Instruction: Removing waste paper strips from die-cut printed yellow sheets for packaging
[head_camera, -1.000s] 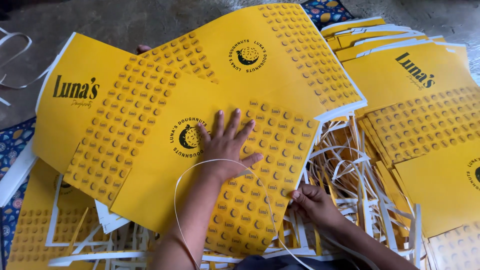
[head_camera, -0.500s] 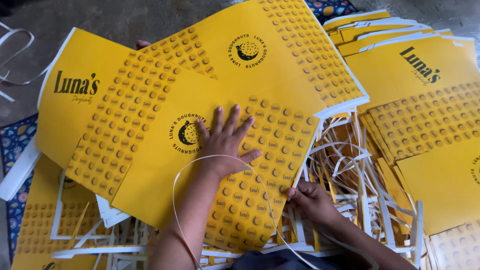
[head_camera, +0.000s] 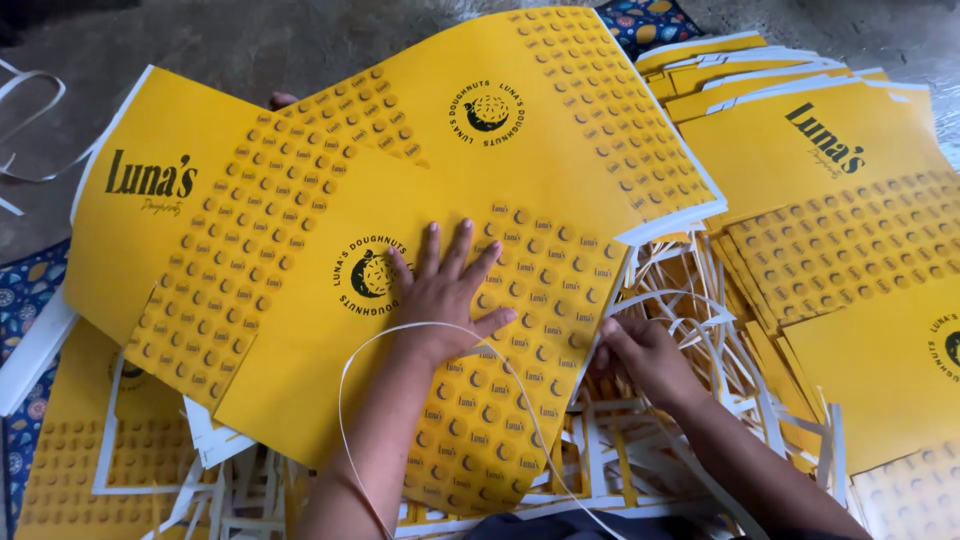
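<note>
Sheets of yellow printed card cover nearly everything in view, spread over a grey floor (head_camera: 250, 50) and a patterned blue mat (head_camera: 25, 290) that shows at the left edge. The largest piece, a big yellow die-cut sheet (head_camera: 560, 110) with a round dark logo and rows of small dots, lies fanned across the middle, overlapping another to its left. To the right sits a stack of yellow sheets (head_camera: 830, 200), squared up fairly neatly, seemingly set aside as a pile. On top of the centre lies the top yellow sheet (head_camera: 300, 360), angled toward the person.

Beneath and between the sheets lies a tangle of white and yellow offcut strips (head_camera: 690, 300), the thin waste borders left from the cut outlines, heaped loosely below the right side.

The left hand (head_camera: 445, 295) lies flat on the top yellow sheet, palm down and fingers spread wide, holding nothing; it seems to press the card down so it cannot slide. The right hand (head_camera: 640, 355) is at that sheet's right edge, fingers curled narrowly around the border where a strip meets the card, apparently pinching it. A thin white strip (head_camera: 345, 400) loops loosely over the left forearm.
</note>
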